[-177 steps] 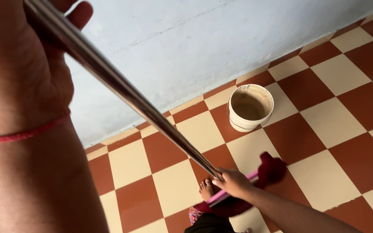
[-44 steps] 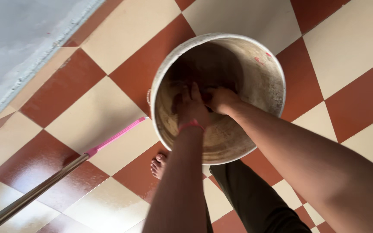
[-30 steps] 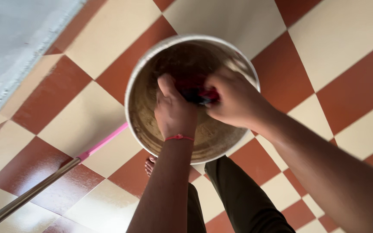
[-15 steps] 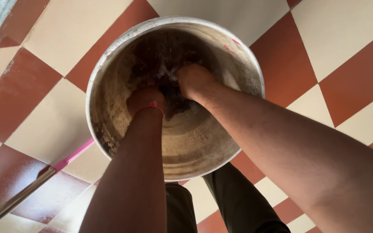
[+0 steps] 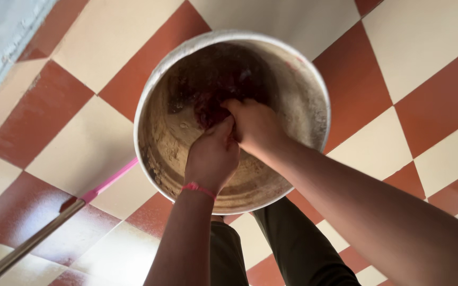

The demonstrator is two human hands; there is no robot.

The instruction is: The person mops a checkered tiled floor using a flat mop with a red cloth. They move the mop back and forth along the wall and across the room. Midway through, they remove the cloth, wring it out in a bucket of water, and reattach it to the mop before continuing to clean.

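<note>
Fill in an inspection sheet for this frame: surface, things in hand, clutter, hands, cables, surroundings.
Surface: red and cream checkered tile floor, glossy at lower left.
Things in hand: round off-white plastic bucket, stained brown inside, standing on the tiles; dark red wet cloth inside it.
Clutter: mop handle, pink plastic sleeve on a metal pole, lying across the floor to the left of the bucket.
Hands: left hand and right hand both inside the bucket, closed on the cloth; pink thread band on the left wrist.
Cables: nothing seen.
Surroundings: pale painted wall at upper left; the person's dark trouser legs below the bucket.
</note>
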